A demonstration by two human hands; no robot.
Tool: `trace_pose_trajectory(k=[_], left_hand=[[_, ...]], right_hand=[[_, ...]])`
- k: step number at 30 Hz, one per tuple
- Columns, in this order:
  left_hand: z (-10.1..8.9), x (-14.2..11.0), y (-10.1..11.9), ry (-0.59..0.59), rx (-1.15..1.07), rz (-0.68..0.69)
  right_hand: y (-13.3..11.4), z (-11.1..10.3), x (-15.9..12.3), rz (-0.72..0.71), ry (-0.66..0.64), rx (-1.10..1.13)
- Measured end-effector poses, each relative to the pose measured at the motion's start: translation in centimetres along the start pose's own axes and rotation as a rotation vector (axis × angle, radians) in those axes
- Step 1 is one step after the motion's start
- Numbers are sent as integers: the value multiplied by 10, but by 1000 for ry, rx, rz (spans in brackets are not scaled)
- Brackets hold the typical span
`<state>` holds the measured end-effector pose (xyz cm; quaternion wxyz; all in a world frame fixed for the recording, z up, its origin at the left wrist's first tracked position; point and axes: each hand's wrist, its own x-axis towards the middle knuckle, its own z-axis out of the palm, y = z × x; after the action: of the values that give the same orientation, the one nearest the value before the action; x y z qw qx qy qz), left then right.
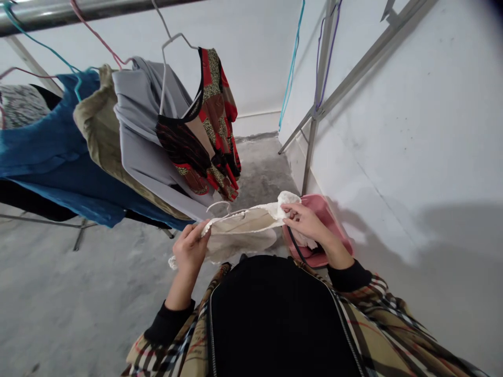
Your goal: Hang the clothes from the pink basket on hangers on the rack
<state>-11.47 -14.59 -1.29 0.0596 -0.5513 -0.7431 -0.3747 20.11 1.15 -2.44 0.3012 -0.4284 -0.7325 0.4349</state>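
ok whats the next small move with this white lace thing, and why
Probably let the bunched end of the white lace-trimmed garment open out from your right hand: it is crumpled there, while your left hand holds the other end stretched. A pale wire hanger sits by its upper edge, so flatter cloth would likely hang more evenly.

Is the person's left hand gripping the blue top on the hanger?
No, the left hand pinches the edge of a white lace-trimmed cloth, while the blue top hangs apart from it.
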Motion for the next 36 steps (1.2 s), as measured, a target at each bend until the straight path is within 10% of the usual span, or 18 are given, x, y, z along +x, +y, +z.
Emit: trace_pose_trajectory(k=[5, 10, 23, 29, 36], left_hand=[[-2, 12, -1, -78, -261, -71], [-5, 25, -2, -190, -382, -45], [8, 34, 12, -363, -493, -64], [-1, 43, -9, -486, -424, 26], [-6, 36, -45, -349, -373, -159]], right_hand=[[-13, -26, 0, -215, 215, -322], [-13, -26, 14, -386, -64, -638], [-28, -27, 16, -598, -238, -499], [-28, -49, 6, -527, -36, -435], [-26, -84, -7, -508, 91, -416]])
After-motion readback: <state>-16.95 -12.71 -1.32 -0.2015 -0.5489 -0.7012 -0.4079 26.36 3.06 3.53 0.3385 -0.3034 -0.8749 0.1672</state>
